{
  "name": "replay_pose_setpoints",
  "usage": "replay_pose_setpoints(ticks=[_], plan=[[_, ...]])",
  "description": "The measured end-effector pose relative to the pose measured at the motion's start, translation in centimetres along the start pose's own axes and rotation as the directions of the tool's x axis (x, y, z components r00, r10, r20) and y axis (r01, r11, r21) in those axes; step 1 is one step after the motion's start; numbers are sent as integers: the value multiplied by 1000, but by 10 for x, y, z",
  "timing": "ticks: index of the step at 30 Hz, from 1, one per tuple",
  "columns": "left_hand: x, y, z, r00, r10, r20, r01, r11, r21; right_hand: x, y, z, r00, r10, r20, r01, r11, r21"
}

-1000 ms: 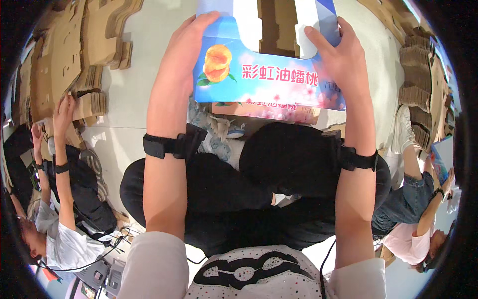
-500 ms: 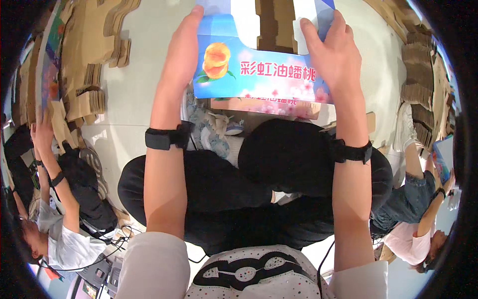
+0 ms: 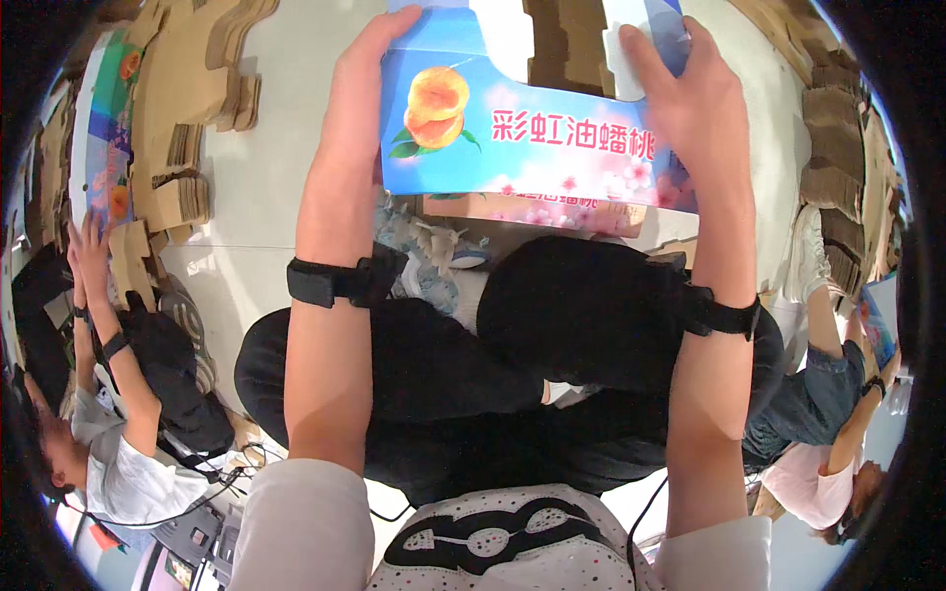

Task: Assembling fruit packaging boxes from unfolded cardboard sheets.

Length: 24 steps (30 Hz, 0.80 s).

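Observation:
Between my two hands is a printed cardboard fruit box (image 3: 434, 167), blue fading to pink, with orange peaches, blossoms and a cut-out in its upper edge. My left hand (image 3: 363, 84) grips its left side, the thumb at the upper corner and the other fingers hidden. On the right side my right hand (image 3: 702, 108) is closed round the box wall, its thumb beside the white edge of the cut-out. Brown cardboard shows through the opening. Just below the held box, partly covered by it, is a second pink printed carton (image 3: 611, 219).
Stacks of flat brown cardboard (image 3: 177, 89) lie on the floor at the left, with more cardboard stacks (image 3: 833, 187) at the right. A person (image 3: 128, 463) at the far left handles a printed carton; another person (image 3: 813, 463) sits at the right. Cables (image 3: 246, 463) trail lower left.
The held box has shifted slightly right and looks larger, and my right hand has moved right with it. At the left, the other person's hands and carton have moved.

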State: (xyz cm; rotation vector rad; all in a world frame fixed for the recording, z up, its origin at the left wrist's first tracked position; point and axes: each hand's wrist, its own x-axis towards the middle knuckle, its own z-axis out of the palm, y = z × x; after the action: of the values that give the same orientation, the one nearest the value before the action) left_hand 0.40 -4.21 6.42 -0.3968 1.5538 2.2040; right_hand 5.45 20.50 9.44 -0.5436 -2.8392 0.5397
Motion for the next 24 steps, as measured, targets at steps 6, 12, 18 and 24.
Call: replay_pose_setpoints(ticks=[6,12,18,24], plan=[[10,6,-12,997,-54,-53,56,997,47,4,35,-13,784,-608,127,600,688,-408],[7,0,-29,993,4,120,-53,912,408,-8,5,-34,947,-105,305,130,990,-62],[-8,-4,-8,968,34,248,-193,733,653,-8,27,-6,937,-207,283,274,936,-223],[9,-18,6,967,253,5,-232,879,416,-4,-2,3,998,-63,-20,63,998,-7]])
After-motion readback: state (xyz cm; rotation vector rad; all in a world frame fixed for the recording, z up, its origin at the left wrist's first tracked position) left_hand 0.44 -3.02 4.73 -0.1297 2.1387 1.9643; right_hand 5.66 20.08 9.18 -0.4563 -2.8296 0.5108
